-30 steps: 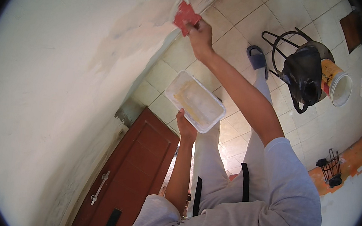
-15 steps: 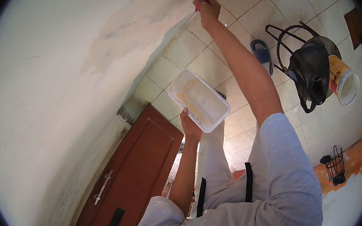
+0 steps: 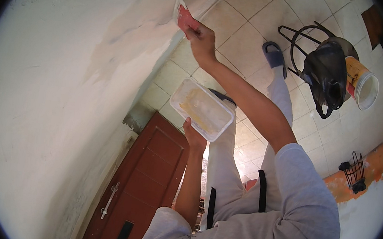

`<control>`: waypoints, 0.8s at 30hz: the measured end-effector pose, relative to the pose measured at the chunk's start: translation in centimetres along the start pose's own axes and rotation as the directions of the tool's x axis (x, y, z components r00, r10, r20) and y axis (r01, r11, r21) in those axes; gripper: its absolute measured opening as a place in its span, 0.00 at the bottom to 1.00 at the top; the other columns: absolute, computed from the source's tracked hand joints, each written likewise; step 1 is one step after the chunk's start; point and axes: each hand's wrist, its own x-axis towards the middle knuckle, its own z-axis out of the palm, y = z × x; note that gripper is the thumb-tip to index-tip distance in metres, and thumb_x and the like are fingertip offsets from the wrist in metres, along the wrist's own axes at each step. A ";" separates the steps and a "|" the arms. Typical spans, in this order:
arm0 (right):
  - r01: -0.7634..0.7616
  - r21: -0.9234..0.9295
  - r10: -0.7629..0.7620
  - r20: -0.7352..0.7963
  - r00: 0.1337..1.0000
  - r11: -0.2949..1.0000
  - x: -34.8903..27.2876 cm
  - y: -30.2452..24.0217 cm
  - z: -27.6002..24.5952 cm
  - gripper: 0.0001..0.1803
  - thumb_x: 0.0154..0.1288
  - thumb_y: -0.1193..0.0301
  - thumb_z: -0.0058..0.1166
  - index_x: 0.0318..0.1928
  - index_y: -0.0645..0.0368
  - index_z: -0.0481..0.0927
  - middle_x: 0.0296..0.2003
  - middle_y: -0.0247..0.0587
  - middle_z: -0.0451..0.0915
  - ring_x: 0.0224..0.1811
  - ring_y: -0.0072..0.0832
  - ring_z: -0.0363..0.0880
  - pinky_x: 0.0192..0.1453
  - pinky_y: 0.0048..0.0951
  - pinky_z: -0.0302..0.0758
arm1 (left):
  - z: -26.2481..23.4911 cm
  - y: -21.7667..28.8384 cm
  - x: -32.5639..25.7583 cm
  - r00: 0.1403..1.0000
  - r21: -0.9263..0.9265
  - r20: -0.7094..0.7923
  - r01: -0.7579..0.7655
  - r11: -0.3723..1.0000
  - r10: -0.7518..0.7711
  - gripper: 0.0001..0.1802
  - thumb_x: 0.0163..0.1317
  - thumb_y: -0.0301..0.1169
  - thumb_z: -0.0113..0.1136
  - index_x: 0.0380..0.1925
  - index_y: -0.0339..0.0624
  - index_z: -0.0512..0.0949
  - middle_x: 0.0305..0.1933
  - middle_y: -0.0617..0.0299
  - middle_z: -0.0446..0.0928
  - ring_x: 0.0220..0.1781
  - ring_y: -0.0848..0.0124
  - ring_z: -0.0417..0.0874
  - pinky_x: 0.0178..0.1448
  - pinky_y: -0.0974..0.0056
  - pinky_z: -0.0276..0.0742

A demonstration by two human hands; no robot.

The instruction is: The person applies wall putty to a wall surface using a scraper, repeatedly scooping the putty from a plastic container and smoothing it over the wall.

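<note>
My right hand (image 3: 203, 46) is closed round a red putty knife (image 3: 185, 20), whose blade meets the pale wall (image 3: 55, 46) at the upper middle. A greyish-beige smeared patch (image 3: 110, 49) spreads over the wall left of the blade. Lower down, my left hand (image 3: 194, 137) grips a shallow white plastic tub (image 3: 214, 114) by its near side, the thumb on the rim. Yellowish paste residue (image 3: 189, 106) lies on the bottom of the tub, which is held tilted above the floor; most left fingers are hidden beneath it.
A reddish-brown door (image 3: 150, 161) stands at lower left. On the tiled floor (image 3: 241, 36), a black bag (image 3: 327, 72) rests on a chair-like frame beside a yellow-and-white bucket (image 3: 367, 90). My feet wear dark slippers (image 3: 273, 56). A black wire rack (image 3: 356, 173) sits at right.
My right hand has drawn the putty knife back from the top edge, down and left along the wall. The tub has shifted slightly left, and a leg has come into view.
</note>
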 end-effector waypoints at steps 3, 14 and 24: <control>-0.028 0.077 0.033 -0.069 0.997 0.997 2.5 4.6 -4.3 0.08 0.70 0.75 0.58 0.46 0.64 0.85 0.36 0.29 0.83 0.34 0.16 0.73 0.39 0.24 0.71 | 0.4 0.3 0.3 0.999 0.004 0.042 0.000 1.000 0.000 0.42 0.68 0.52 0.54 0.76 0.44 0.57 0.75 0.58 0.64 0.75 0.58 0.65 0.77 0.52 0.63; -0.199 0.169 0.218 -0.099 0.971 0.965 19.6 7.9 -9.8 0.11 0.65 0.77 0.54 0.48 0.61 0.82 0.44 0.37 0.84 0.45 0.28 0.84 0.50 0.34 0.84 | -1.0 -2.1 2.7 1.000 0.041 -0.006 0.003 0.999 -0.002 0.42 0.66 0.52 0.57 0.75 0.43 0.60 0.72 0.59 0.67 0.74 0.59 0.67 0.76 0.53 0.63; -0.058 0.093 0.073 -0.163 0.984 0.994 12.5 2.2 -3.4 0.08 0.56 0.79 0.53 0.35 0.69 0.84 0.32 0.46 0.86 0.31 0.31 0.85 0.36 0.32 0.83 | -0.3 -1.7 1.4 1.000 0.053 0.005 0.027 0.998 -0.027 0.44 0.65 0.52 0.59 0.75 0.42 0.59 0.72 0.58 0.67 0.74 0.59 0.67 0.76 0.53 0.63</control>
